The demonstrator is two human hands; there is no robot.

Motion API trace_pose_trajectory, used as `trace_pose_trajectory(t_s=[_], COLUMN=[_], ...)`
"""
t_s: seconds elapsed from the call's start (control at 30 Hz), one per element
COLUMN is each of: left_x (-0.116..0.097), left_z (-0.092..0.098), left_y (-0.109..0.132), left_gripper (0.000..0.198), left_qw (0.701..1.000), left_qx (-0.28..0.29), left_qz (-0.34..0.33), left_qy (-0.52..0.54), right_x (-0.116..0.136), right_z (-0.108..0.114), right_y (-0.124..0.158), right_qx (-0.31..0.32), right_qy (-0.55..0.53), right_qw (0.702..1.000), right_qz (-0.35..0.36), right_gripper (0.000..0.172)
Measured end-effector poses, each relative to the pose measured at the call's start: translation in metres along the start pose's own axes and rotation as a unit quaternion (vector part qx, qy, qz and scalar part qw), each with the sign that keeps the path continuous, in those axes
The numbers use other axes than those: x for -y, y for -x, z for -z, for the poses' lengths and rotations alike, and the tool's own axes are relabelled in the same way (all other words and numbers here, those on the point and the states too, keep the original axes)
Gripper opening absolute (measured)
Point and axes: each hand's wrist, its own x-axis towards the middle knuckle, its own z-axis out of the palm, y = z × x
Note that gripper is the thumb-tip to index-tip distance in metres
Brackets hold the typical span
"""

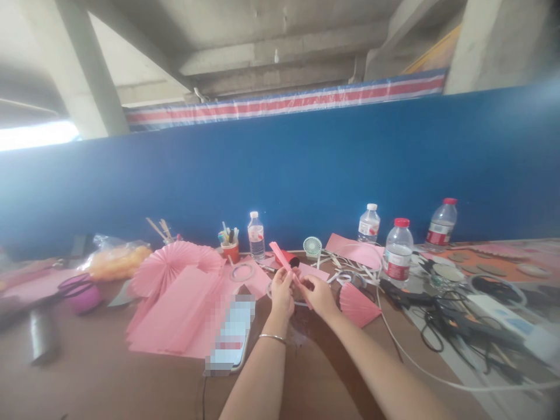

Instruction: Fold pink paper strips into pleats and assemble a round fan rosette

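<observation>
My left hand [281, 293] and my right hand [318, 294] meet over the brown table [109, 379], both pinched on a narrow folded strip of pink paper [282, 259] that slants up to the left. A thin bracelet rings my left wrist. Below my left hand lies a phone [231, 335]. To the right of my right hand rests a small pleated pink paper fan [357, 303]. To the left lie a stack of pleated pink paper [175, 312] and a large round pink paper fan [170, 262].
Several water bottles [398, 251] stand along a blue wall [306, 175]. There is a small white desk fan [312, 247], a red pen cup [230, 249], a tape ring [243, 272], a purple object [81, 293], and black cables with a power strip [503, 309] at the right.
</observation>
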Motion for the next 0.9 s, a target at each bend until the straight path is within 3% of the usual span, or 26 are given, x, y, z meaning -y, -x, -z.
trace_pose_trajectory(t_s=[0.17, 0.3, 0.57, 0.7, 0.9], left_x=[-0.001, -0.007, -0.01, -0.01, -0.01], left_z=[-0.008, -0.006, 0.002, 0.004, 0.008], left_y=[0.008, 0.009, 0.0, -0.003, -0.009], left_gripper=[0.031, 0.027, 0.032, 0.037, 0.028], left_qw=[0.999, 0.997, 0.997, 1.0, 0.999], left_qx=[0.04, 0.072, 0.013, -0.018, -0.006], left_qz=[0.012, 0.021, -0.013, 0.005, -0.019], left_qy=[0.013, 0.001, -0.078, -0.025, -0.032], right_x=[0.002, -0.006, -0.017, -0.013, -0.013], right_z=[0.007, 0.006, 0.001, 0.01, 0.015], right_y=[-0.002, -0.004, 0.0, -0.001, -0.002], right_qx=[0.007, -0.009, -0.056, -0.081, -0.09], right_qy=[-0.033, -0.016, 0.125, 0.196, 0.236], right_qw=[0.998, 0.999, 0.982, 0.963, 0.949], right_qz=[-0.046, -0.039, 0.127, 0.167, 0.19], right_gripper=[0.032, 0.032, 0.02, 0.022, 0.019])
